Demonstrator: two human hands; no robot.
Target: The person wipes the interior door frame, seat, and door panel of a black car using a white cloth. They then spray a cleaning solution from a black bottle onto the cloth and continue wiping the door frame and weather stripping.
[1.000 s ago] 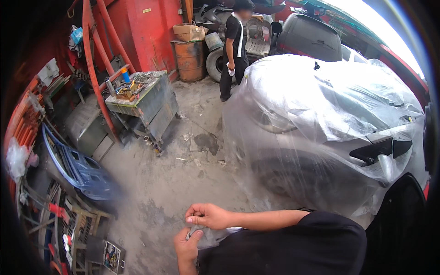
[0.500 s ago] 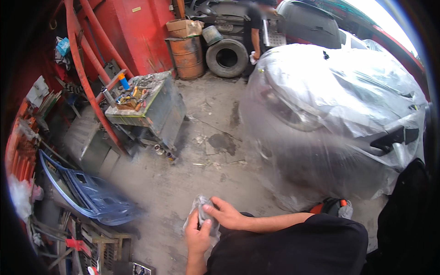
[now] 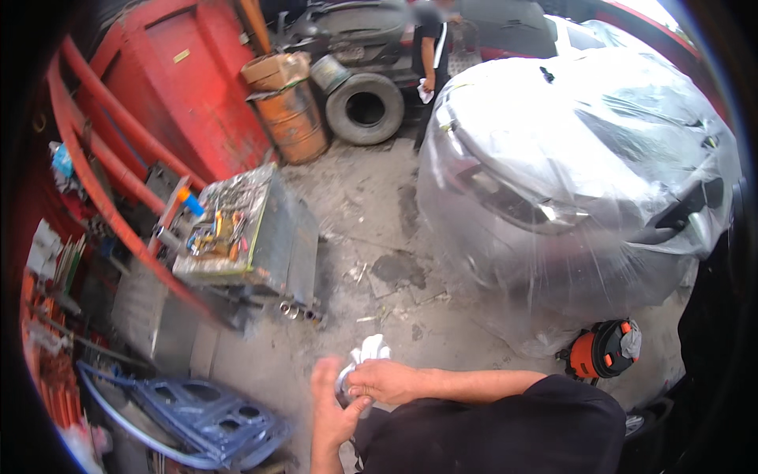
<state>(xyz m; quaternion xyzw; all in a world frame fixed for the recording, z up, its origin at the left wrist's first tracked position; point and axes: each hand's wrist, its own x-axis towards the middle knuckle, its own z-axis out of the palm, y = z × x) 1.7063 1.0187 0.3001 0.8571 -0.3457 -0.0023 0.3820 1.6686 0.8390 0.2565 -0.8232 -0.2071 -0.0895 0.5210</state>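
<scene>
In front of my body, my right hand point(image 3: 388, 382) is closed on a crumpled white bundle point(image 3: 371, 347). Its white folds stick up above my fingers, with a greyish part beside them. Whether it is cloth or plastic, I cannot tell. My left hand point(image 3: 332, 407) is upright just left of the bundle, thumb pointing toward my right hand. Motion smears its fingers, so their grip does not show. My right palm and fingers hide the rest of the bundle.
A plastic-covered car point(image 3: 521, 182) stands at right, an orange-and-black shop vacuum point(image 3: 602, 349) near it. At left are a metal workbench point(image 3: 292, 237) with tools and a blue car door panel point(image 3: 197, 419). A person point(image 3: 429, 55) stands at the back by a tyre point(image 3: 365, 109) and rusty drum point(image 3: 294, 126).
The bundle looked greyer and filmy between both hands; now white folds stick up from it. My left fingers have moved up. The view has shifted, bringing the vacuum more into sight.
</scene>
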